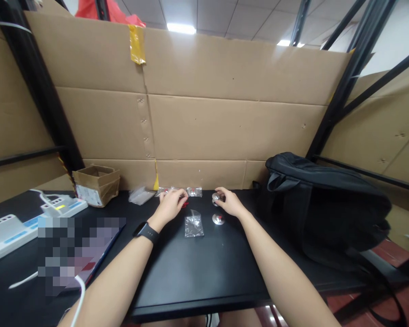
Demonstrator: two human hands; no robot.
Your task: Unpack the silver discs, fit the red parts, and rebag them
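Observation:
My right hand [229,202] has its thumb and fingers around the edge of a shiny round metal disc [215,198] at the back of the black table. Just in front of that hand lies a second silver disc [218,220] with a red mark on it. My left hand [172,205], a watch on its wrist, is curled beside a small red item [185,205]; what its fingers hold is too small to make out. Between my forearms lies a clear plastic bag [194,226]. Behind the left hand is a small clear packet [194,191] with red inside.
A black backpack [323,204] stands on the right. On the left are an opened small cardboard box [97,184], a white power strip [30,225], a partly blurred flat device [98,254] and clear plastic wrapping [141,195]. Cardboard panels [204,127] wall the back.

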